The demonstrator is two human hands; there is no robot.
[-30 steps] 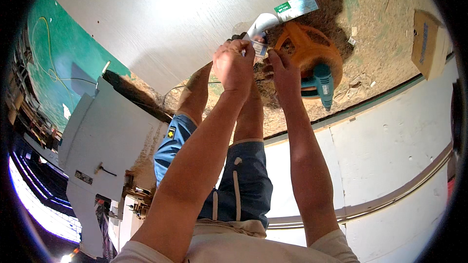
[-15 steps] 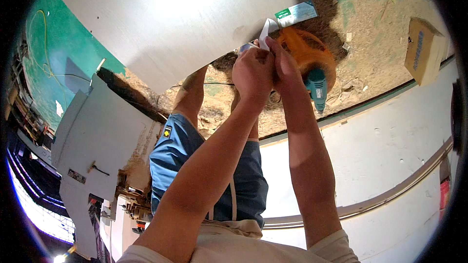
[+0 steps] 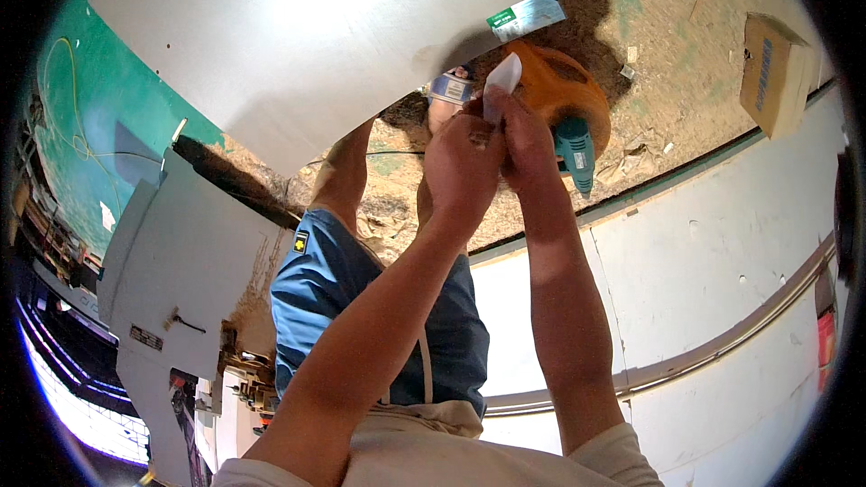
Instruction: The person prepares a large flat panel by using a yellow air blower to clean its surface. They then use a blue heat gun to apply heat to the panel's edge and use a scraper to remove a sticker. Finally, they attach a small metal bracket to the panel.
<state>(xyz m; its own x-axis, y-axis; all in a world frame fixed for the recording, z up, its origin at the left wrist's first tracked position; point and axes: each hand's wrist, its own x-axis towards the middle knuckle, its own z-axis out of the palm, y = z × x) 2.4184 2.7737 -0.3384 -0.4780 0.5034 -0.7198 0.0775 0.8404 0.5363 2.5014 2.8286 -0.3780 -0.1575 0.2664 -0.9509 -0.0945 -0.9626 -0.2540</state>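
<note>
A curled white paper-like strip [image 3: 503, 78] rises from between my hands, which are pressed close together. Along its right side, my right hand [image 3: 525, 137] pinches it with bent fingers. My left hand [image 3: 462, 162] is closed around its lower end, the fingertips partly hidden. Just beyond lies the corner of a large pale panel [image 3: 271, 54], with a green and white packet [image 3: 526, 18] on it. Right of my hands is a round orange stool-like object [image 3: 591, 95], and a teal power tool [image 3: 577, 158] rests against its near side.
An open cardboard box [image 3: 771, 77] stands at the far right. White panels [image 3: 704, 243] line the right side. At left are a grey machine table [image 3: 180, 261] and a green floor [image 3: 99, 99] with a yellow cable. My feet stand on the dusty floor below the panel.
The white strip has turned and now shows a broader face. My hands have shifted slightly, and the whole view has moved a little, uncovering the blue strap on my foot.
</note>
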